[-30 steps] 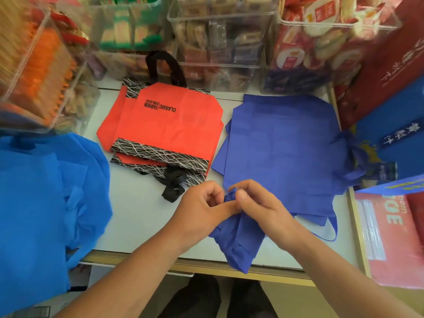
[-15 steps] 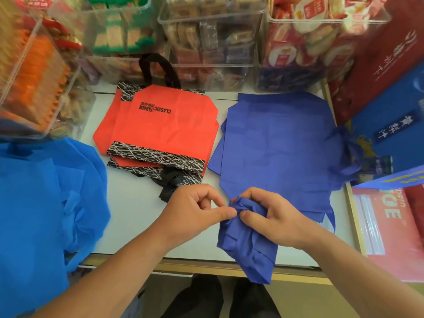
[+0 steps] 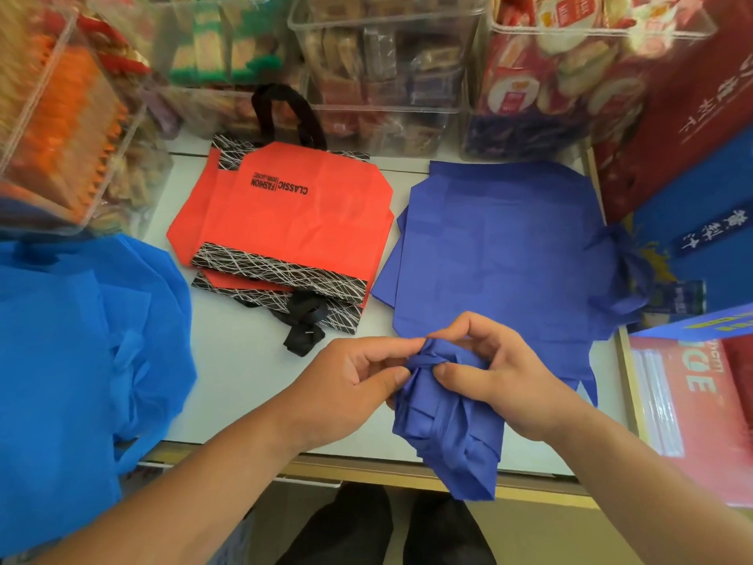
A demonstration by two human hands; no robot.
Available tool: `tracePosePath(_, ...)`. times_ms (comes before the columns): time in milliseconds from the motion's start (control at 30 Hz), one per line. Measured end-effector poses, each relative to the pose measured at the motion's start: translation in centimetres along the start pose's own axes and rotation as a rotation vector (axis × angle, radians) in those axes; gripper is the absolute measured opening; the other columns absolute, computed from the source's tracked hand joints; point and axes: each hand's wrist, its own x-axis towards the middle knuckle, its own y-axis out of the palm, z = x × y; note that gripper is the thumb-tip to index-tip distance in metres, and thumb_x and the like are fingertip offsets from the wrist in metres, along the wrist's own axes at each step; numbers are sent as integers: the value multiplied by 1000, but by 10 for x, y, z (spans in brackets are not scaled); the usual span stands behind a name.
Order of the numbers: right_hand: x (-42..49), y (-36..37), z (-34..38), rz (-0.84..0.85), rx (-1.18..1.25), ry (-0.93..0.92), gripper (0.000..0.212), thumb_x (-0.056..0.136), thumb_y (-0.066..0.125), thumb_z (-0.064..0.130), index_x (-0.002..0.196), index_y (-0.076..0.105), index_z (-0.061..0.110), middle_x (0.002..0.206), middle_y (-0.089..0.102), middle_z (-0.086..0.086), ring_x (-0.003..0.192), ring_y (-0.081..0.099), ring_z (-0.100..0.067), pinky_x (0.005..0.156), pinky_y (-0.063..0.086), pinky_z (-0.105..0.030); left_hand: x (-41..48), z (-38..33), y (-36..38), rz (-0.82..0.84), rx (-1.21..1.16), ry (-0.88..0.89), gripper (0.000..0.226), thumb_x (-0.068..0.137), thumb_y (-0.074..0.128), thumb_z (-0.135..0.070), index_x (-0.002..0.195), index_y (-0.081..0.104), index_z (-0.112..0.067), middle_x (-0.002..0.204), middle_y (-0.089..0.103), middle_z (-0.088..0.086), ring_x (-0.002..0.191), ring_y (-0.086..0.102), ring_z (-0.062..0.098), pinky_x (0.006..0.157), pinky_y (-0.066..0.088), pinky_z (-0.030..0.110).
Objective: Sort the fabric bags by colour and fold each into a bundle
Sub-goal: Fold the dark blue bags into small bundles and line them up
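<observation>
Counter: white top (image 3: 244,385) with a pale wooden lip along the front edge; I am looking down on it from the person's side.
Back edge: a row of clear plastic bins (image 3: 387,67) stacked with wrapped snacks, blurred, labels unreadable.
Left end: a loose heap of bright blue bags (image 3: 73,360) spilling over the front left corner, crumpled, not folded.
Middle: red bags (image 3: 293,222) laid flat in a small stack, black-and-white scribble bands, "CLASSIC FASHION" printed upside down to me. One black handle (image 3: 285,112) stands up against the bins; others lie bunched towards the front edge.
Right half: dark blue bags (image 3: 497,246) spread flat, just beside the red stack, reaching nearly to the right edge.
Off the right edge: a dark red carton (image 3: 684,116) and a blue carton (image 3: 705,234) standing up; a pink packet (image 3: 692,405) lower down.
Task's thing: dark blue bundle (image 3: 448,438), folded into a narrow strip, held at the front edge near the right half; its lower end hangs past the counter lip.
Left hand (image 3: 350,385): thumb and forefinger pinched narrow on the bundle's top knot, other fingers curled under.
Right hand (image 3: 501,373): thumb pressed on the top of the bundle, fingers curled over it from the far side, holding the cloth.
Hands together: fingertips nearly meeting over the knot.
</observation>
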Motion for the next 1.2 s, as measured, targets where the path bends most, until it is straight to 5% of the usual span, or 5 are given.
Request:
tracePosePath(167, 3, 3, 6, -4, 89, 10, 23, 85, 74, -11, 89, 68, 10, 106, 74, -23, 93, 72, -36, 85, 60, -45, -2, 4, 3, -62, 72, 102, 43, 104, 51, 2, 129, 65, -29, 122, 72, -18, 117, 67, 8, 94, 53, 22)
tracePosePath(400, 6, 6, 19, 77, 182, 78, 18, 77, 73, -3, 76, 66, 13, 88, 71, -17, 79, 69, -32, 70, 57, -36, 11, 0, 0, -180, 253, 319, 31, 101, 58, -2, 119, 74, -21, 103, 70, -19, 97, 69, 8, 82, 50, 15)
tracePosePath(667, 22, 9, 31, -57, 378, 0, 36, 64, 74, -14, 88, 57, 7, 92, 64, -22, 83, 66, -45, 84, 53, -60, 26, -8, -3, -181, 15, 228, 27, 101, 59, -1, 116, 76, -17, 104, 73, 9, 93, 68, 33, 83, 57, 29)
tracePosePath(933, 21, 12, 30, -168, 146, -117, 22, 68, 64, -6, 58, 57, 13, 68, 45, -9, 62, 45, -24, 62, 42, -32, 32, -19, 4, -173, -27, 183, 21, 103, 56, -1, 105, 74, -11, 98, 75, 6, 89, 67, 13, 83, 56, 27)
tracePosePath(1200, 9, 11, 39, -91, -32, -254, 18, 74, 59, 1, 80, 46, 13, 83, 46, -21, 69, 40, -28, 63, 35, -38, 37, -34, 5, -22, -499, -110, 13, 88, 68, -15, 99, 72, -9, 95, 75, 8, 84, 70, 18, 74, 59, 28)
